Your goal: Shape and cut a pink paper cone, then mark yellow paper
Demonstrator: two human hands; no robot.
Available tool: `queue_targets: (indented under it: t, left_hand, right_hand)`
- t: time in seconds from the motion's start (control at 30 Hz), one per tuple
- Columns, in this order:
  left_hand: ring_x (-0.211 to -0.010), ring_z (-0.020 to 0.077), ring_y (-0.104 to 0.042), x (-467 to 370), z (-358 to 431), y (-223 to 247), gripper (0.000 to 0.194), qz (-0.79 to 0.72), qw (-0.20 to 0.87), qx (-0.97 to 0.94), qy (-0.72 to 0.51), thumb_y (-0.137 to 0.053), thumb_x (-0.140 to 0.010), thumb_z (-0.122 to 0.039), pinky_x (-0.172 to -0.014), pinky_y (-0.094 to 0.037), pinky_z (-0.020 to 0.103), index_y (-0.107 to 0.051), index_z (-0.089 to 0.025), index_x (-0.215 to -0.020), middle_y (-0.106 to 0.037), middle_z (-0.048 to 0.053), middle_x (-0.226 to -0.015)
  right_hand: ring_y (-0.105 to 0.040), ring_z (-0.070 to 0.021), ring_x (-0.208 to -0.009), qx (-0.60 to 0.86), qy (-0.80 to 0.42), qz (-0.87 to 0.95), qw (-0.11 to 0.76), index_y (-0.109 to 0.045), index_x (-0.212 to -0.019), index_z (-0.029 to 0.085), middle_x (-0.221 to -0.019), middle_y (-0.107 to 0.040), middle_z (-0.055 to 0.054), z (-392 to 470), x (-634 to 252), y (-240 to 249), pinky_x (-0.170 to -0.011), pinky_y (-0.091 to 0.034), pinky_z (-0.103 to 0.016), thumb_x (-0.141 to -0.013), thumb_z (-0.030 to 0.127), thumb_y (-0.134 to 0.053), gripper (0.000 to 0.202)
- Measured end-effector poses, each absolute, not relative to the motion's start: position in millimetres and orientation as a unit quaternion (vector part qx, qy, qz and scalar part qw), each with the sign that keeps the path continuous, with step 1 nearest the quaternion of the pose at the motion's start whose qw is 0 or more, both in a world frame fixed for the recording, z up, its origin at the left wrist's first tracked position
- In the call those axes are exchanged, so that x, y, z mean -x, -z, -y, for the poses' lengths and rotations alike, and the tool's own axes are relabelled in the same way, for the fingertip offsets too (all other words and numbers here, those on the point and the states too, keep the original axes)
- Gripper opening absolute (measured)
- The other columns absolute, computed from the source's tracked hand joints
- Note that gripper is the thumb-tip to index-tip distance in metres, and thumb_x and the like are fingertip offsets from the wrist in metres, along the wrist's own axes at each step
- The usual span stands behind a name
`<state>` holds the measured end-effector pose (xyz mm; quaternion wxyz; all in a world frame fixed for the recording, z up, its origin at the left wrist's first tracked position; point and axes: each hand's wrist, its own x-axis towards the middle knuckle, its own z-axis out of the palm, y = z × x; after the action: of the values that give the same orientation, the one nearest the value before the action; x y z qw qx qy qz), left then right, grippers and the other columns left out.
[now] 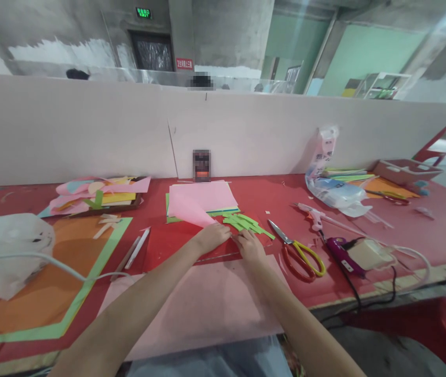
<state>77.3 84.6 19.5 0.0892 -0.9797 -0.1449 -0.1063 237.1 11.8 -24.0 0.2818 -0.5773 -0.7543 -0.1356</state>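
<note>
A pink sheet of paper point(192, 210) is raised at a slant and narrows to a point at my left hand point(214, 236), whose fingers are closed on that narrow end. My right hand point(249, 245) is close beside it, its bent fingertips almost meeting the left ones; whatever they pinch is too small to make out. Both hands are over a red sheet point(175, 246). Just beyond the right hand are several cut green paper strips point(246, 222). A stack of pink and coloured paper point(210, 195) lies behind the hands. A large pink sheet point(207, 303) spreads beneath my forearms.
Scissors point(299, 254) with red and yellow handles, a pink glue gun point(314, 215) and a purple power strip point(346, 256) with cables lie at right. Orange sheets point(73, 262), a white plastic bag point(10, 246) and a white pen point(138, 247) are at left. A white partition point(108, 131) stands behind.
</note>
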Motion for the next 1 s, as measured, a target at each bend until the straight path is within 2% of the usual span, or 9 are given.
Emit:
queue_targets:
  t: [0.13, 0.33, 0.5, 0.7, 0.87, 1.0]
  left_hand:
    - [-0.078, 0.0185, -0.057, -76, -75, -17, 0.019, 0.18, 0.114, 0.973, 0.093, -0.04, -0.085, -0.012, -0.076, -0.043, 0.034, -0.058, -0.012, -0.086, -0.06, 0.007, -0.083]
    - [-0.073, 0.0171, -0.057, -80, -64, -19, 0.023, 0.265, 0.047, 0.958, 0.096, -0.039, -0.086, -0.015, -0.067, -0.043, 0.029, -0.061, -0.013, -0.08, -0.059, 0.006, -0.078]
    - [-0.071, 0.0166, -0.057, -81, -67, -20, 0.027, 0.277, 0.002, 0.955, 0.105, -0.039, -0.087, -0.021, -0.064, -0.043, 0.028, -0.063, -0.012, -0.078, -0.06, 0.006, -0.076]
    - [-0.085, 0.0126, -0.057, -69, -70, -14, 0.02, 0.19, -0.03, 0.967, 0.167, -0.04, -0.088, -0.019, -0.08, -0.041, 0.027, -0.06, -0.016, -0.092, -0.064, 0.002, -0.089]
    - [-0.107, 0.0111, -0.049, -59, -71, -3, 0.026, 0.174, 0.041, 0.967, 0.183, -0.038, -0.088, -0.015, -0.101, -0.027, 0.033, -0.054, -0.019, -0.109, -0.06, 0.002, -0.112]
    - [-0.108, 0.0107, -0.049, -57, -72, -1, 0.027, 0.199, 0.039, 0.963, 0.178, -0.039, -0.088, -0.018, -0.1, -0.028, 0.032, -0.054, -0.022, -0.11, -0.06, 0.0, -0.113]
  right_hand:
    - [-0.05, -0.0157, -0.073, 0.569, 0.097, 0.758, 0.305, -0.066, -0.082, 0.019, -0.078, -0.057, -0.005, -9, -238, 22, -0.069, -0.043, -0.029, -0.089, 0.021, -0.039, 0.029]
    - [-0.052, -0.0161, -0.077, 0.558, 0.059, 0.753, 0.344, -0.067, -0.083, 0.021, -0.079, -0.058, -0.004, -6, -240, 22, -0.069, -0.045, -0.028, -0.087, 0.022, -0.045, 0.023]
    - [-0.052, -0.0163, -0.078, 0.556, 0.057, 0.754, 0.345, -0.068, -0.082, 0.02, -0.079, -0.058, -0.005, -6, -241, 23, -0.069, -0.045, -0.028, -0.086, 0.021, -0.046, 0.022]
    - [-0.051, -0.0169, -0.077, 0.567, 0.052, 0.753, 0.331, -0.067, -0.081, 0.021, -0.08, -0.058, -0.005, -2, -238, 18, -0.07, -0.045, -0.031, -0.087, 0.019, -0.042, 0.026]
    - [-0.052, -0.0158, -0.074, 0.566, 0.042, 0.759, 0.319, -0.067, -0.079, 0.022, -0.079, -0.058, -0.004, 0, -237, 14, -0.069, -0.045, -0.03, -0.087, 0.015, -0.039, 0.03]
    - [-0.051, -0.0162, -0.076, 0.572, 0.051, 0.755, 0.318, -0.067, -0.079, 0.022, -0.08, -0.058, -0.004, -1, -238, 17, -0.07, -0.044, -0.03, -0.087, 0.018, -0.04, 0.028]
